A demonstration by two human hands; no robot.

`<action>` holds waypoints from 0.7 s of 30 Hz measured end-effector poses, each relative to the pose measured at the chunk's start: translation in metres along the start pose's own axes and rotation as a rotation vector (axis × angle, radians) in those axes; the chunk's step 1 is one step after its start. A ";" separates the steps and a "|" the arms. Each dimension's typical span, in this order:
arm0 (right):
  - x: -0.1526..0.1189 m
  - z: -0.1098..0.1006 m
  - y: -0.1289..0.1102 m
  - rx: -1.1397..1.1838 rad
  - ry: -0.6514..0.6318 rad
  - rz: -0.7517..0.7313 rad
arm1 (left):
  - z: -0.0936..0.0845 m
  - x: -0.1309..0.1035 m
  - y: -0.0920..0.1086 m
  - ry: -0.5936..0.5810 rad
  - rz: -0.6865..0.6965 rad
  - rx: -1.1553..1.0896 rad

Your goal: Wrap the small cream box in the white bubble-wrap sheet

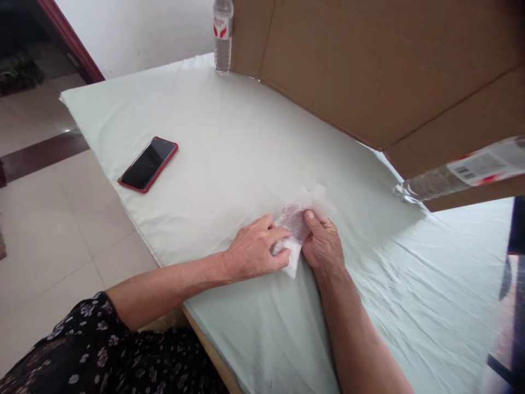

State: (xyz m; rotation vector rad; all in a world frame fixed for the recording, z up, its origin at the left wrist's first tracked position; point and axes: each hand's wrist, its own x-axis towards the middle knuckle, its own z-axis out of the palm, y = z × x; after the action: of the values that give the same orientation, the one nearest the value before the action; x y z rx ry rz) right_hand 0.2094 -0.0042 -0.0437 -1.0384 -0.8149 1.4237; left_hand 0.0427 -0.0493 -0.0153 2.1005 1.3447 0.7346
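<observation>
Floral sleeve (92, 328) nearest. My left grip (256, 249) and right grip (326, 243) both closed, pinching crumpled translucent film (296, 221) over the bench (213, 158), inward of its near edge; long axis points away, toward cardboard (348, 65).

You are handling a thin, translucent sheet (296, 225) that is looking like plastic film, its surface finely crinkled. Your tablecloth (229, 142) is showing matt, lightly wrinkled fabric. The smartphone (150, 163) is presenting a smooth, glossy screen. 2 water bottles (222, 49) are displaying clear, shiny, ribbed plastic. The cardboard panel (361, 60) is looking matt and flat between its creases. Your floral-print garment (102, 342) is showing soft cloth, the floor tiles (53, 219) are gleaming smoothly, and the table edge (211, 353) is looking like wood.
</observation>
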 end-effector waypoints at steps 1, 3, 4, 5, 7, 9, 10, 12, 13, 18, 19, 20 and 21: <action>0.000 0.001 -0.001 -0.002 -0.004 0.002 | 0.000 0.000 0.000 -0.009 -0.008 -0.005; -0.001 0.002 -0.002 -0.007 -0.010 0.004 | -0.001 0.001 0.001 -0.024 -0.020 -0.015; -0.002 0.002 -0.002 -0.008 -0.015 0.004 | -0.001 0.002 0.001 -0.030 -0.025 -0.020; -0.002 0.002 -0.003 -0.009 -0.022 0.006 | -0.001 0.002 0.002 -0.036 -0.031 -0.024; -0.002 0.003 -0.003 -0.010 -0.034 0.008 | -0.001 0.003 0.002 -0.046 -0.044 -0.030; -0.003 0.003 -0.003 -0.007 -0.037 0.012 | -0.001 0.003 0.002 -0.052 -0.052 -0.034; -0.003 0.003 -0.003 -0.005 -0.036 0.014 | -0.001 0.003 0.002 -0.055 -0.053 -0.037; -0.003 0.002 -0.003 -0.001 -0.034 0.019 | -0.001 0.002 0.002 -0.055 -0.051 -0.042; -0.003 0.002 -0.003 -0.001 -0.034 0.021 | -0.001 0.002 0.002 -0.054 -0.049 -0.045; -0.004 0.002 -0.004 -0.010 -0.044 0.034 | -0.002 0.003 0.001 -0.069 -0.059 -0.076; -0.004 0.003 -0.004 -0.009 -0.046 0.035 | -0.003 0.003 0.001 -0.074 -0.064 -0.087; -0.004 0.003 -0.004 -0.008 -0.048 0.034 | -0.003 0.003 0.002 -0.074 -0.070 -0.101; -0.004 0.003 -0.004 -0.009 -0.051 0.032 | -0.003 0.003 0.002 -0.072 -0.075 -0.117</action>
State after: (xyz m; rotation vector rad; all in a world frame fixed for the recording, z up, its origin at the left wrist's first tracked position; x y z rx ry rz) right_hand 0.2077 -0.0079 -0.0380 -1.0293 -0.8454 1.4799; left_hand 0.0427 -0.0469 -0.0116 1.9557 1.3025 0.6837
